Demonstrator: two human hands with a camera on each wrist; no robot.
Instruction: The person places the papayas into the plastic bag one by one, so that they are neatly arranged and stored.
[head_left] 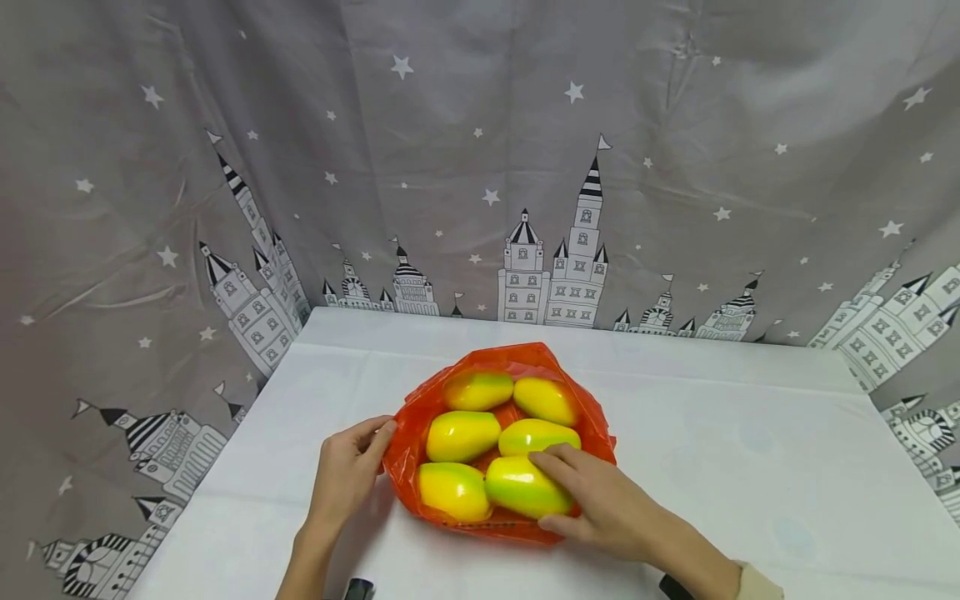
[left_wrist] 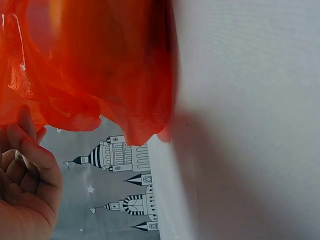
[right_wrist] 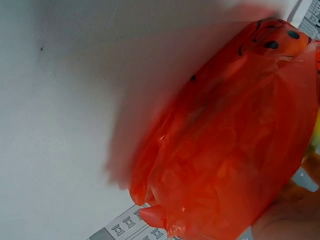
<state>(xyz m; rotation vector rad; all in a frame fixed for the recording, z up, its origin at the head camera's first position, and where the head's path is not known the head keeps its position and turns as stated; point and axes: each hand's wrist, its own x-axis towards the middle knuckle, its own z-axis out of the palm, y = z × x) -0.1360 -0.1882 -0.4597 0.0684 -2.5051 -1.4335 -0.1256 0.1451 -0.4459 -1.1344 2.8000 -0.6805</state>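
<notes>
An orange-red plastic bag (head_left: pixel 405 454) lies wide open on the white table, with several yellow-green mangoes (head_left: pixel 463 436) inside. My left hand (head_left: pixel 348 467) pinches the bag's left rim between thumb and fingers; in the left wrist view the hand (left_wrist: pixel 30 185) is at the thin plastic's edge. My right hand (head_left: pixel 607 504) reaches over the bag's right side and grips the front right mango (head_left: pixel 525 486), fingers on top and thumb at its near side. The right wrist view has mostly the bag's outer side (right_wrist: pixel 225 150), and that hand is largely cut off at the corner.
The white tabletop (head_left: pixel 735 450) spreads around the bag. A grey curtain (head_left: pixel 450 100) printed with castles and stars hangs behind and at both sides. Small black objects show near the left wrist (head_left: pixel 360 589) and right wrist (head_left: pixel 675 586).
</notes>
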